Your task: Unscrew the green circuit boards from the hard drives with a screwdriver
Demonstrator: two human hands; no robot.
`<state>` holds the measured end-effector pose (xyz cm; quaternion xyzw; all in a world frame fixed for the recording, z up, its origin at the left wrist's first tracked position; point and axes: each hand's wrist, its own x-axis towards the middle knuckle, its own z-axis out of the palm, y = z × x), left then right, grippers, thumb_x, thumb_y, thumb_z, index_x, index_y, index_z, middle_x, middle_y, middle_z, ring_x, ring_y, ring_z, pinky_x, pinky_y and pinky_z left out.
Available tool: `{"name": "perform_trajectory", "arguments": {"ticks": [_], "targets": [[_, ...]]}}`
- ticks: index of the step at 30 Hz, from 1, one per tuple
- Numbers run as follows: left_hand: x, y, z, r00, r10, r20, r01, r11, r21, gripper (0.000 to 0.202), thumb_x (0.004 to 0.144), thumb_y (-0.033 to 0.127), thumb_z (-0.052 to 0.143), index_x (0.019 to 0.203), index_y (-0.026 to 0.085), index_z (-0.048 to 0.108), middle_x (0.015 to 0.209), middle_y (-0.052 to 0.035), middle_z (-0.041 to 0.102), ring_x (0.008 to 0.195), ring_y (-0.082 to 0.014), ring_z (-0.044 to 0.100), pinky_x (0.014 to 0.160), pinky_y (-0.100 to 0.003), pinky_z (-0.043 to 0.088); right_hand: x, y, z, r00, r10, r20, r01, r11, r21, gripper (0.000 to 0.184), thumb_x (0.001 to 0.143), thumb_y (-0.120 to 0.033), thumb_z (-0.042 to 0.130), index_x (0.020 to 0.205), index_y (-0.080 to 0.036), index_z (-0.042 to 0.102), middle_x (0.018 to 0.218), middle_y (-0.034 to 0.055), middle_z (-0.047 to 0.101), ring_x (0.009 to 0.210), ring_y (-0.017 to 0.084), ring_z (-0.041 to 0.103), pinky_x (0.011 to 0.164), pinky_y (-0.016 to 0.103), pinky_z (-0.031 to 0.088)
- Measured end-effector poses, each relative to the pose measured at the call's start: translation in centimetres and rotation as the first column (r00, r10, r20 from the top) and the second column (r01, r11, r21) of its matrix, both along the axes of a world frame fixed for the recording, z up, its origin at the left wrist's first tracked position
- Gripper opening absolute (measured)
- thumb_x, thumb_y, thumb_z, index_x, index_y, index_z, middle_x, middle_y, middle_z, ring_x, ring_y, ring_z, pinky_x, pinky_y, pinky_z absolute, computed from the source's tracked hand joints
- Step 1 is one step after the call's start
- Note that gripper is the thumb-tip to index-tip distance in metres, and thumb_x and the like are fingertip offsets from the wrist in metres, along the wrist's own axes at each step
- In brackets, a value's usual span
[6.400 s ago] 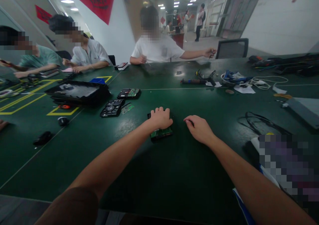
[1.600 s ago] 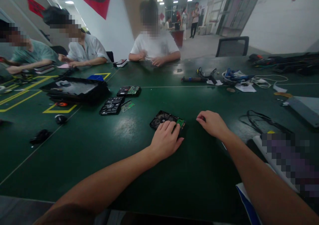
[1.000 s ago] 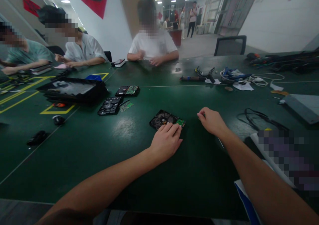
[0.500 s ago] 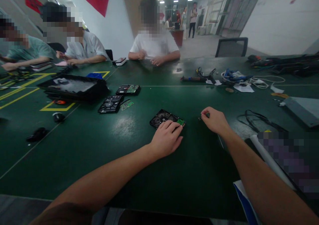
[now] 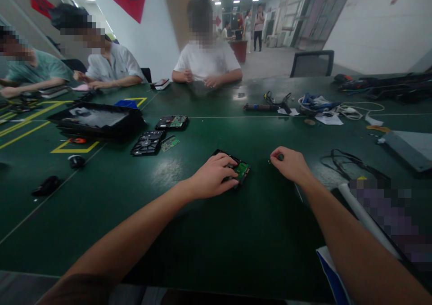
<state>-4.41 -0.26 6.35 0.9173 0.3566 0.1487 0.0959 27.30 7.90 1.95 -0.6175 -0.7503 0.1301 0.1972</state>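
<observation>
My left hand [image 5: 214,175] lies over a hard drive [image 5: 242,169] in the middle of the green table, fingers spread and touching its top. The drive's green circuit board shows at its right end, while much of the black casing is hidden beneath my palm. To the right, my right hand [image 5: 286,163] is close to the tabletop with thumb and forefinger pinched together. Whatever is between those fingertips is too small to make out. Tiny bits [image 5: 269,161] lie by the fingertips.
Two more hard drives [image 5: 147,143] [image 5: 172,122] and a loose circuit board [image 5: 170,143] lie left of centre. Behind them stands a black tray [image 5: 97,120]. Cables [image 5: 317,102] and a grey metal box [image 5: 408,147] are on the right. Several people sit across the table.
My left hand has slid left across the hard drive and spread its fingers, uncovering more green board. My right hand stays pinched in nearly the same place.
</observation>
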Motion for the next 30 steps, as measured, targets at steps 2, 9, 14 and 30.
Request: {"name": "perform_trajectory", "arguments": {"ticks": [2,9,14,30], "targets": [[-1.0,0.7,0.0,0.999,-0.039,-0.008,0.039,0.999,-0.020,0.030,0.096,0.043,0.076,0.123,0.029,0.078,0.145,-0.0091,0.063,0.140,-0.0314,0.049,0.115,-0.054,0.046,-0.1,-0.1,0.1,1.000,0.005,0.003,-0.005,1.000,-0.011,0.013,0.090,-0.031,0.065,0.093,-0.024,0.076,0.092,0.0047,0.078,0.077,0.021,0.069,0.071,0.035,0.051],[-2.3,2.3,-1.2,0.995,-0.073,-0.067,0.069,0.995,-0.066,0.071,0.080,0.053,0.090,0.144,0.038,0.064,0.166,-0.0096,0.042,0.158,-0.0400,0.027,0.125,-0.067,0.028,-0.3,0.0,-0.1,0.999,0.006,0.046,-0.006,1.000,-0.015,0.017,0.094,-0.031,0.061,0.097,-0.023,0.075,0.095,0.0055,0.078,0.080,0.022,0.070,0.076,0.037,0.052],[-2.2,3.2,-1.5,0.995,-0.095,-0.041,0.093,0.994,-0.060,0.067,0.081,0.050,0.089,0.142,0.033,0.065,0.166,-0.0113,0.041,0.159,-0.0391,0.027,0.125,-0.064,0.029,-0.4,0.0,-0.2,0.998,0.016,0.053,-0.016,1.000,0.007,0.019,0.096,-0.028,0.057,0.102,-0.021,0.074,0.101,0.0088,0.078,0.090,0.025,0.072,0.082,0.038,0.052],[1.1,0.6,-1.7,0.991,-0.041,-0.125,0.051,0.995,0.084,0.066,0.092,0.063,0.074,0.144,0.025,0.061,0.162,-0.0175,0.046,0.149,-0.0373,0.045,0.121,-0.058,0.039,-1.3,-0.9,0.5,0.991,-0.035,-0.127,0.051,0.992,0.119,0.014,0.090,-0.033,0.065,0.095,-0.024,0.075,0.097,0.0039,0.078,0.078,0.020,0.068,0.077,0.036,0.050]]}}
